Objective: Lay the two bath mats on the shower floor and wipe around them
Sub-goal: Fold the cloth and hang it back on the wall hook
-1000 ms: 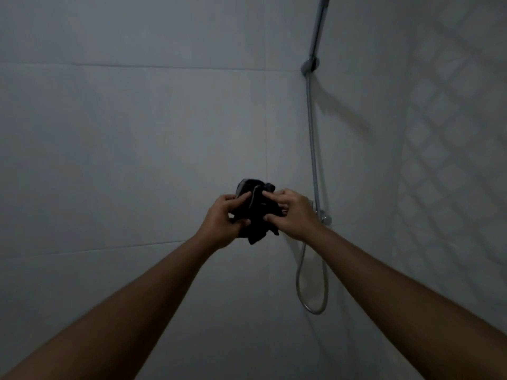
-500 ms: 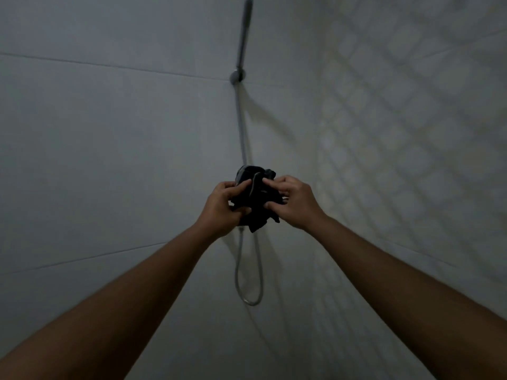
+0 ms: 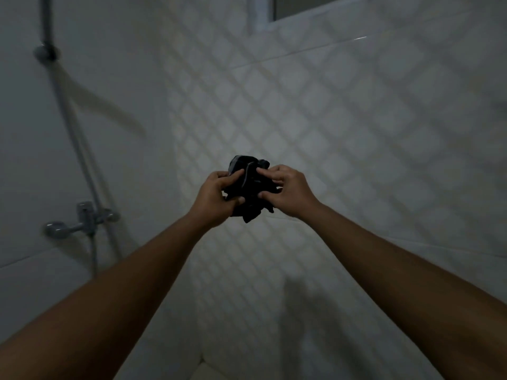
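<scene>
A crumpled black cloth (image 3: 249, 187) with a pale seam is held at arm's length in front of the tiled wall. My left hand (image 3: 216, 197) grips its left side, thumb and fingers pinched into the fabric. My right hand (image 3: 288, 192) grips its right side in the same way. Both arms are stretched forward. No bath mat is in view, and only a sliver of the shower floor (image 3: 204, 373) shows at the bottom edge.
A shower mixer tap (image 3: 82, 219) is mounted on the left wall, with a hose and riser rail (image 3: 71, 124) running up from it. The right wall (image 3: 356, 119) carries a diamond-patterned shadow. A window frame corner (image 3: 264, 12) shows at the top.
The view has swung to the right: the shower rail and hose slid from centre to the far left, and the patterned wall now fills the frame. Both hands kept hold of the cloth.
</scene>
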